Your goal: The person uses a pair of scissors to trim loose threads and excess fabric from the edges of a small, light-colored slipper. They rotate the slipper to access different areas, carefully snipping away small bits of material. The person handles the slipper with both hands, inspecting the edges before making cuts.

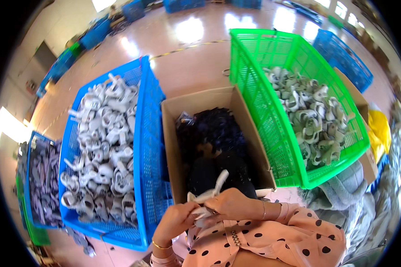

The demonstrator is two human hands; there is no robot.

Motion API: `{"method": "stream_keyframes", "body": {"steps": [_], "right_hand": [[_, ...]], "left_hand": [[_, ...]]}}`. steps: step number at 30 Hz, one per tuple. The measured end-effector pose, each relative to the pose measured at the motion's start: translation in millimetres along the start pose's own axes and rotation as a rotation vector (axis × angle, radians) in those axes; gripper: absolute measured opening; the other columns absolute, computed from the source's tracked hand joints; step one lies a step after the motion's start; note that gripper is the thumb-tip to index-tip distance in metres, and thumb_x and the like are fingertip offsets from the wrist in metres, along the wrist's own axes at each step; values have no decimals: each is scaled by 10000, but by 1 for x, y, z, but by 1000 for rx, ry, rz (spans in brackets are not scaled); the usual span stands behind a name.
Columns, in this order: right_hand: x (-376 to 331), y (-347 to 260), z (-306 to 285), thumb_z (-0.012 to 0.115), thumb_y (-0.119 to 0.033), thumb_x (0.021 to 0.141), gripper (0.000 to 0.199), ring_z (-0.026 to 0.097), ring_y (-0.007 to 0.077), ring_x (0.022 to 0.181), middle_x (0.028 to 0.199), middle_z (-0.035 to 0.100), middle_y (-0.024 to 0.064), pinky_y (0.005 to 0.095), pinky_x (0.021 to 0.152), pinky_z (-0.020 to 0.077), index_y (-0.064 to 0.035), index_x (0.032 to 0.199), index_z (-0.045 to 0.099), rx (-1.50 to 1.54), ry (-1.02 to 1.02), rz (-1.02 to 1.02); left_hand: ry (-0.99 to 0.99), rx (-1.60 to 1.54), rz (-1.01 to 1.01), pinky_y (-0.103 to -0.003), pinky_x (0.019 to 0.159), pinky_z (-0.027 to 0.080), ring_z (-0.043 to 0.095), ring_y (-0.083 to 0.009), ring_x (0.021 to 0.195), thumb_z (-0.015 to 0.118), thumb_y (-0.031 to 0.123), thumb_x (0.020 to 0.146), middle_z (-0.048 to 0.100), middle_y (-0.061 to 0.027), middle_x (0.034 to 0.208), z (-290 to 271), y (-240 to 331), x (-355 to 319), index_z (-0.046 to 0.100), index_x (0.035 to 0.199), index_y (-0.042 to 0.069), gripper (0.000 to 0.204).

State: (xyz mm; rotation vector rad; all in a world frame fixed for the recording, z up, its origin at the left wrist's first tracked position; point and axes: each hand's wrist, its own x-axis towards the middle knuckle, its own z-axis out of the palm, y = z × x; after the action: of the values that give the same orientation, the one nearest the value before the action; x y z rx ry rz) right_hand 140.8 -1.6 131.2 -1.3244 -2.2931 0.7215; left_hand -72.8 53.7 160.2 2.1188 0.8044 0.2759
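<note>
Close to my body, my left hand (176,221) and my right hand (239,206) both grip one pale grey-white piece shaped like a small sandal (204,196). A strap-like end of it sticks up past my right fingers. My fingers are bent round the piece and hide much of it. Just beyond my hands stands an open cardboard box (255,143) holding a heap of dark pieces (218,127). To the left, a blue basket (149,111) is heaped with similar whitish sandal-like pieces (104,151). More of them, some greenish-grey, lie in a green basket (272,129) to the right.
Farther left, another blue crate (30,178) holds purplish-grey pieces. Behind the green basket is a second blue basket (343,55). Grey knitted cloth (341,187) and a yellow bag (379,131) lie at the right. Several blue containers line the far floor.
</note>
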Motion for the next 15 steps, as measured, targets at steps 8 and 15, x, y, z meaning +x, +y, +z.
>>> {"method": "stream_keyframes", "body": {"steps": [8,15], "right_hand": [[-76,43,79,657,-427,893,414,605,166,612,622,563,76,349,537,425,-19,827,634,703,188,586],[-81,23,77,624,-298,908,285,596,85,688,647,557,4,266,633,476,-14,918,637,846,369,477]], "left_hand": [[249,-386,-66,-257,690,496,640,-193,755,553,11,916,667,-72,821,42,-6,53,651,948,10,103],[-176,-583,997,-444,944,432,568,-285,995,751,89,771,681,-125,1057,-7,121,64,723,916,55,151]]}}
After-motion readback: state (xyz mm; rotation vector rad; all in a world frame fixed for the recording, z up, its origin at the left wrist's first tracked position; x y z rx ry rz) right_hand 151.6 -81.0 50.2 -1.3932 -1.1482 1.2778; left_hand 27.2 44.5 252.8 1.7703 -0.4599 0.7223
